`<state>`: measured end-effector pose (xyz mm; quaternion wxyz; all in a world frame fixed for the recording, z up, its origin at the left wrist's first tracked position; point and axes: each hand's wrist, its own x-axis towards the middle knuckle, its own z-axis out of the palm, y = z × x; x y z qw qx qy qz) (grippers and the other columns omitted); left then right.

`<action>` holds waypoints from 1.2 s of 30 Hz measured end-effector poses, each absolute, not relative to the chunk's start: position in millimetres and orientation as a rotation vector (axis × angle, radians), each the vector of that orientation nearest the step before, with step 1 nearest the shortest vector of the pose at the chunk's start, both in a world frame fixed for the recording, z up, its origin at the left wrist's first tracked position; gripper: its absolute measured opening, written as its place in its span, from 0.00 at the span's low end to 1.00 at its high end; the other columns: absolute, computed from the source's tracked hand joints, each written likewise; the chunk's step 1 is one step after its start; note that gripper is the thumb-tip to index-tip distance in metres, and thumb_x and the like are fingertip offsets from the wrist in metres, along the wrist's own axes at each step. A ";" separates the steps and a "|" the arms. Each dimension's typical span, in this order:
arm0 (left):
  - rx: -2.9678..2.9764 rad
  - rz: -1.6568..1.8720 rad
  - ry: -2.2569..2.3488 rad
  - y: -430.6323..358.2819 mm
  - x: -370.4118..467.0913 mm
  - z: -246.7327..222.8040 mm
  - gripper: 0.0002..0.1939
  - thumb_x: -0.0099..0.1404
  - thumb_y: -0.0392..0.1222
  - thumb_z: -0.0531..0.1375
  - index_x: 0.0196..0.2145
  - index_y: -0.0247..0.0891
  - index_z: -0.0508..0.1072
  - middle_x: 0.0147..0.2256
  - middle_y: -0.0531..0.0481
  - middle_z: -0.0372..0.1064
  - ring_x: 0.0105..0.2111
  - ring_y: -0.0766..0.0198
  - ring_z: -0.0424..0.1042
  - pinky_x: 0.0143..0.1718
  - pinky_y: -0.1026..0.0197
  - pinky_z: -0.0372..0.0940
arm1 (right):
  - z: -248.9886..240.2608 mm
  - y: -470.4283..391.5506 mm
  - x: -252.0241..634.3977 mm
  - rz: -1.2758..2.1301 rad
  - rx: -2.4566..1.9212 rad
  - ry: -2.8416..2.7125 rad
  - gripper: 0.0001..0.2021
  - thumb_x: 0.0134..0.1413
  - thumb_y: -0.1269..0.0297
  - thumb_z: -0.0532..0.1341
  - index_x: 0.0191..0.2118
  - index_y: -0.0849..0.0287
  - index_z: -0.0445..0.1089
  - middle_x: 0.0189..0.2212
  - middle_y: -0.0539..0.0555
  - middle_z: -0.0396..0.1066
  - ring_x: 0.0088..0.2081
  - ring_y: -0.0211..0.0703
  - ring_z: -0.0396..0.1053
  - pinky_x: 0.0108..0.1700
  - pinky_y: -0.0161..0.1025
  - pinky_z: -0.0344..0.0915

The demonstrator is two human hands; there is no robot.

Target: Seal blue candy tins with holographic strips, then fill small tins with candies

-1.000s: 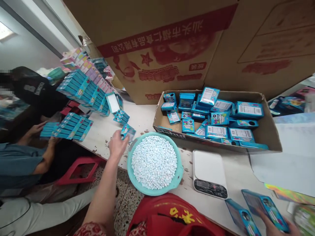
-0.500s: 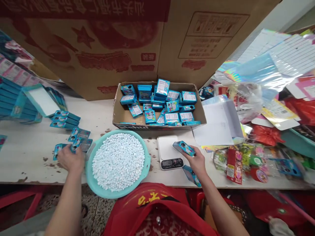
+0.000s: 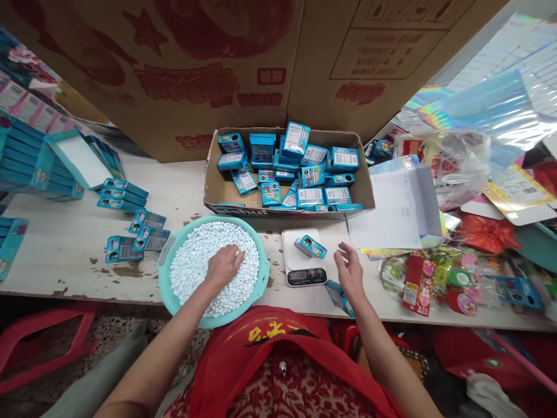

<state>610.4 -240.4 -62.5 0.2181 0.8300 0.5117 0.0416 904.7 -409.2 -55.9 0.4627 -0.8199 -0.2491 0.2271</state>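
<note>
My left hand [image 3: 224,267] is over the white candies [image 3: 191,261] in the turquoise basin [image 3: 163,274], fingers curled down at their surface; whatever its fingertips hold is too small to make out. A small blue box [image 3: 311,246] lies on the white scale [image 3: 290,255]. Just right of the scale is my right hand [image 3: 349,270], its fingers apart and holding nothing. Another blue box [image 3: 339,298] rests by the table's front edge, below the scale. Several blue boxes [image 3: 124,248] lie left of the basin.
An open carton [image 3: 211,186] behind the basin and scale holds many blue boxes. A large cardboard box [image 3: 313,58] stands behind it. Papers [image 3: 387,209], plastic bags [image 3: 461,168] and candy packets [image 3: 418,284] crowd the right. Stacked blue boxes [image 3: 32,159] are at the left.
My left hand has moved right from the blue boxes to the candies. My right hand has let go of a blue box, which now lies on the scale. The view has shifted slightly.
</note>
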 end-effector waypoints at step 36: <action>0.515 1.140 0.964 -241.9 638.7 43.3 0.22 0.54 0.55 0.64 0.20 0.37 0.59 0.16 0.59 0.53 0.13 0.75 0.57 0.15 0.69 0.51 | 5.3 -329.5 768.2 0.709 -1.530 -1.485 0.14 0.49 0.53 0.64 0.42 0.51 0.70 0.35 0.54 0.71 0.40 0.49 0.68 0.41 0.45 0.66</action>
